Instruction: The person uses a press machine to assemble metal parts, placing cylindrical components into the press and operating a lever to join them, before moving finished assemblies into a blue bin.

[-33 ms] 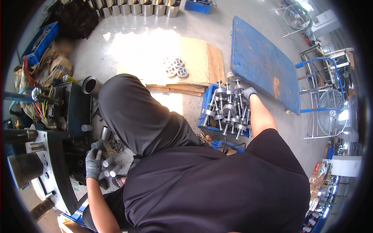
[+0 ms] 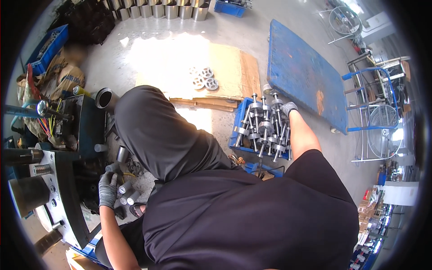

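Note:
Both my hands wear grey knit gloves. My right hand [image 2: 289, 108] reaches to the far right edge of a blue crate [image 2: 239, 118]; its fingers curl at one of the metal shafts with round collars [image 2: 264, 127] piled inside. The fingertips are partly hidden among the parts. On the left, my left hand [image 2: 107, 191] hangs low beside the machine, fingers stretched out with the thumb a little apart. Just past its fingertips is a grey cylinder [image 2: 112, 168], and several more grey cylinders [image 2: 132, 197] lie on the floor to its right.
A machine with a thick metal plate [image 2: 63, 198] stands close on my left. Ahead, spoked metal discs [image 2: 211, 84] lie on flattened cardboard [image 2: 229, 63]. A blue platform cart [image 2: 301, 67] is at the right, with wire-caged fans [image 2: 384, 130] beyond. Metal cylinders [image 2: 171, 11] line the back.

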Tool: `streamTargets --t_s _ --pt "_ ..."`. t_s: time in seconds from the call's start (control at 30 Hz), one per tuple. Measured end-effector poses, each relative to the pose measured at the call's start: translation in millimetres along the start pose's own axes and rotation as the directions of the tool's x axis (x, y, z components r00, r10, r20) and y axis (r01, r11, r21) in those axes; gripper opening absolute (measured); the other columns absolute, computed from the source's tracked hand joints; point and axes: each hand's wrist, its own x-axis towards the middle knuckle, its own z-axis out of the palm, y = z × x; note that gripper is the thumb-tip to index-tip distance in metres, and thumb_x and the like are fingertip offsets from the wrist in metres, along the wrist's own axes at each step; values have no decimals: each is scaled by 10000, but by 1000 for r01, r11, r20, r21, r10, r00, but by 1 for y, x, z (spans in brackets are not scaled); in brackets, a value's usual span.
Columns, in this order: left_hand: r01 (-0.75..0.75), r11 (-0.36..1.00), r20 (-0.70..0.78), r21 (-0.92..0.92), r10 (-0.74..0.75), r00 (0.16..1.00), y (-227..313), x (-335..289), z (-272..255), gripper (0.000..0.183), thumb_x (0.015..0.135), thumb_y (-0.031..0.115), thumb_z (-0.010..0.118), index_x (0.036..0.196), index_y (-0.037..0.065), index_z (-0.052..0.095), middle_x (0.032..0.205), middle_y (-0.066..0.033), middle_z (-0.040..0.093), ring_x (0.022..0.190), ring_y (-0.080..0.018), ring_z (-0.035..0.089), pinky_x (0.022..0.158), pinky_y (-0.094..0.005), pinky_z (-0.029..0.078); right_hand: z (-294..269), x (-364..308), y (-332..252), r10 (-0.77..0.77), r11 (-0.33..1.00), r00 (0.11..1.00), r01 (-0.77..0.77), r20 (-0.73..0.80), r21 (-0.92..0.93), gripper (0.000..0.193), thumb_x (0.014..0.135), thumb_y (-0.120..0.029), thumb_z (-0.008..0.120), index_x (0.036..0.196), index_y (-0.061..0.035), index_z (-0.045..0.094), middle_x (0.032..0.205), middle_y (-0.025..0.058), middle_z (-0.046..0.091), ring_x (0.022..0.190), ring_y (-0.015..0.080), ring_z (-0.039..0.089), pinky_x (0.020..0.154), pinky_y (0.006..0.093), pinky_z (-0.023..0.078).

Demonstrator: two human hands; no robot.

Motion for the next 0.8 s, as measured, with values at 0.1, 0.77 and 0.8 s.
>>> streamTargets --t_s 0.1,0.77,0.8 --pt "30 999 1 -34 -30 1000 5 -4 -7 222 978 162 638 1101 -20 666 1043 -225 689 934 -386 652 858 -424 516 -4 -4 0 -20 956 990 61 -143 286 637 813 -490 804 1200 2 691 1089 192 755 994 308 728 899 412 554" --pt "194 978 10 -70 -194 981 -22 -18 -4 230 990 142 645 1153 -17 674 1087 -146 731 943 -251 666 886 -373 524 3 -17 -42 89 705 982 54 -164 707 442 906 -380 711 1238 -90 691 983 183 754 841 258 738 782 398 560" --pt "207 977 9 -54 -207 978 -23 -18 -4 230 989 145 646 1152 -15 674 1077 -151 730 938 -258 667 880 -375 524 2 -21 -46 111 754 972 52 -206 654 440 902 -384 704 1235 -98 692 984 187 752 853 271 739 790 405 558"
